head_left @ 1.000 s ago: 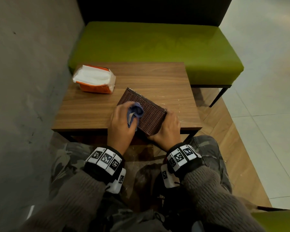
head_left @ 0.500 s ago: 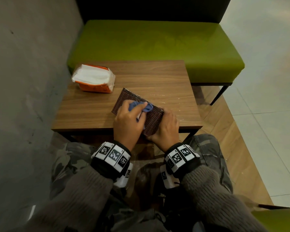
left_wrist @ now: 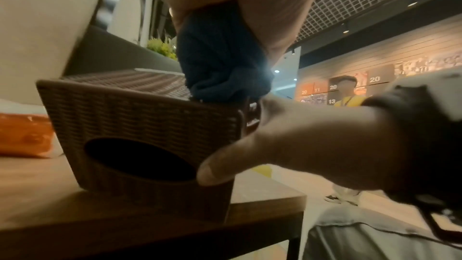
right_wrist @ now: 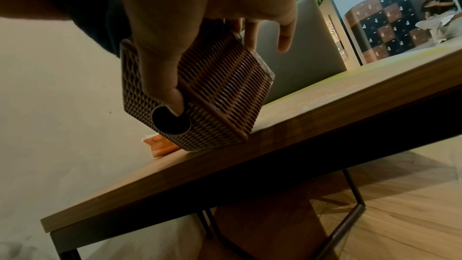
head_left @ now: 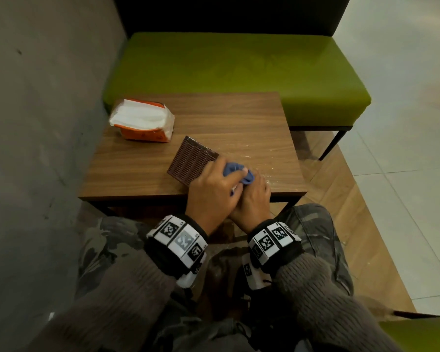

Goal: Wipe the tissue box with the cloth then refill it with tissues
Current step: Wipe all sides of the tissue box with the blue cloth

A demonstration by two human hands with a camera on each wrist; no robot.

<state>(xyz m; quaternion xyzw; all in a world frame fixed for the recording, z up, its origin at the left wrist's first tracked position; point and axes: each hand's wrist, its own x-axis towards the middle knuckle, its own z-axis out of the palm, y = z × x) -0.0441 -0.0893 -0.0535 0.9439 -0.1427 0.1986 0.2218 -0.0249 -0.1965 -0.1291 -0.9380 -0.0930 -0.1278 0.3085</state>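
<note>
A brown woven tissue box [head_left: 192, 158] lies on its side on the wooden table [head_left: 226, 118], near the front edge. Its oval opening [left_wrist: 140, 159] faces me. My left hand [head_left: 221, 181] grips a bunched blue cloth [head_left: 233, 168] and presses it on the top face at the box's right end. In the left wrist view the cloth [left_wrist: 220, 62] sits on the box's upper right corner. My right hand [head_left: 255, 191] holds that right end, thumb [right_wrist: 160, 78] on the front face by the opening and fingers over the far side. The right end of the box is hidden under both hands.
An opened orange pack of white tissues [head_left: 142, 120] lies at the table's back left. A grey wall [head_left: 36, 123] runs along the left. A green bench [head_left: 239, 67] stands behind the table. My knees are under the front edge. A person [left_wrist: 347, 94] stands far off.
My left hand has slid the blue cloth rightwards across the box's top, from its near-left part to the right end beside my right hand. The right hand and box have stayed put.
</note>
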